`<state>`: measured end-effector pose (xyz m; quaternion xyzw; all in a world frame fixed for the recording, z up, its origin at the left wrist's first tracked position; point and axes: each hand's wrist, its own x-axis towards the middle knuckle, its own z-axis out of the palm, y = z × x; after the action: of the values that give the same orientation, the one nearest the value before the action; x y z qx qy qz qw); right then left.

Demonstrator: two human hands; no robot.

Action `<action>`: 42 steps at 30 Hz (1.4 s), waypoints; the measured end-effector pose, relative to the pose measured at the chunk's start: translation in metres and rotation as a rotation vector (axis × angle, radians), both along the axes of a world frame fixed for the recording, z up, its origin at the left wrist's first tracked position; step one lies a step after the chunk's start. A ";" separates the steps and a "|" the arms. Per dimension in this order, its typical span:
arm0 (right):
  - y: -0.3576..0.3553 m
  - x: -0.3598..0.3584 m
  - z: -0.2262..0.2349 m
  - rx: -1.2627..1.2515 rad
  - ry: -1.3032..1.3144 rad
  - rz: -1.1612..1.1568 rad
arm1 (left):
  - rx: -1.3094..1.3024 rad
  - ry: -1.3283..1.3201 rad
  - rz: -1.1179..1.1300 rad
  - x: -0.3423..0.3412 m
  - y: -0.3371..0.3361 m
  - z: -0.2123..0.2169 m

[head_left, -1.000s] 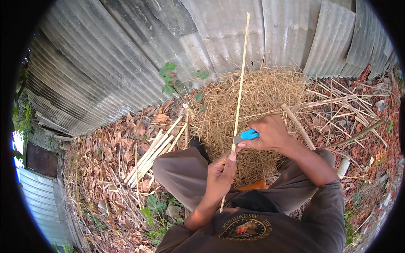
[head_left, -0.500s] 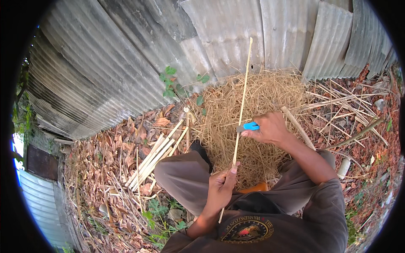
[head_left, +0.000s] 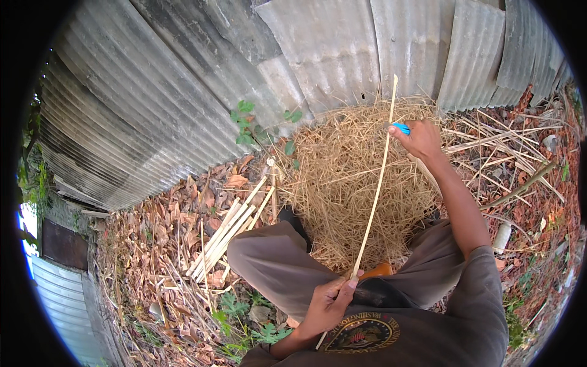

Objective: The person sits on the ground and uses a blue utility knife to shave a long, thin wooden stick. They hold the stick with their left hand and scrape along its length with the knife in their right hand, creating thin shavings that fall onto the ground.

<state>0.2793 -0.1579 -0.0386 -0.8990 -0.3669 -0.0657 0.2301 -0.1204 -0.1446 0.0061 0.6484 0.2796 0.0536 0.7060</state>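
A long, thin pale strip of split bamboo or wood (head_left: 377,197) slants up from my lap toward the metal wall. My left hand (head_left: 331,301) is closed around its lower part, close to my shirt, and the tail end pokes out below. Farther up, my right hand (head_left: 421,138) grips a blue-handled cutter knife (head_left: 402,128). The knife's short blade lies against the strip near its upper end. My fingers cover most of the handle.
Curly shavings (head_left: 361,183) are heaped between my folded legs and the corrugated metal wall (head_left: 324,49). Cut pale sticks (head_left: 223,235) lie on dry leaves at the left. More thin strips (head_left: 501,147) and a white cylinder (head_left: 501,237) lie at the right. A leafy plant (head_left: 244,125) grows by the wall.
My right hand and the knife have slid along the strip, away from me toward its far end. The strip's upper end has swung right, and my left hand has shifted slightly right and nearer.
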 end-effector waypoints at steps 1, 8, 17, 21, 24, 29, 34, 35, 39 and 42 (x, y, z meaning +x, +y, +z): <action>0.000 0.006 -0.002 0.002 -0.019 -0.041 | 0.011 0.007 -0.005 -0.007 -0.003 0.002; -0.038 0.066 -0.019 0.023 -0.078 -0.357 | 0.002 0.025 -0.075 -0.047 0.010 0.011; -0.007 -0.131 0.021 0.064 -0.060 0.552 | 0.072 -0.104 0.170 0.000 0.034 -0.020; -0.011 -0.155 0.026 0.066 -0.103 0.662 | 0.091 -0.144 0.217 0.019 0.034 -0.016; -0.005 -0.141 0.016 0.136 -0.181 0.631 | 0.165 -0.146 0.189 0.025 0.034 -0.018; -0.002 -0.133 0.009 0.166 -0.138 0.550 | 0.003 -0.130 0.153 0.030 0.035 0.000; -0.003 -0.130 0.008 0.242 -0.225 0.587 | 0.008 -0.126 0.139 0.029 0.033 -0.004; 0.001 -0.119 0.012 0.234 -0.270 0.577 | 0.026 -0.145 0.129 0.030 0.032 -0.005; 0.006 -0.108 0.002 0.311 -0.343 0.568 | 0.023 -0.086 0.094 0.027 0.030 0.006; 0.007 -0.084 0.004 0.234 -0.281 0.409 | 0.003 -0.087 0.058 0.020 0.027 0.004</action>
<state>0.1956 -0.1507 -0.0345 -0.7555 -0.5590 -0.1839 0.2879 -0.1005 -0.1176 0.0104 0.6382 0.2671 0.1027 0.7147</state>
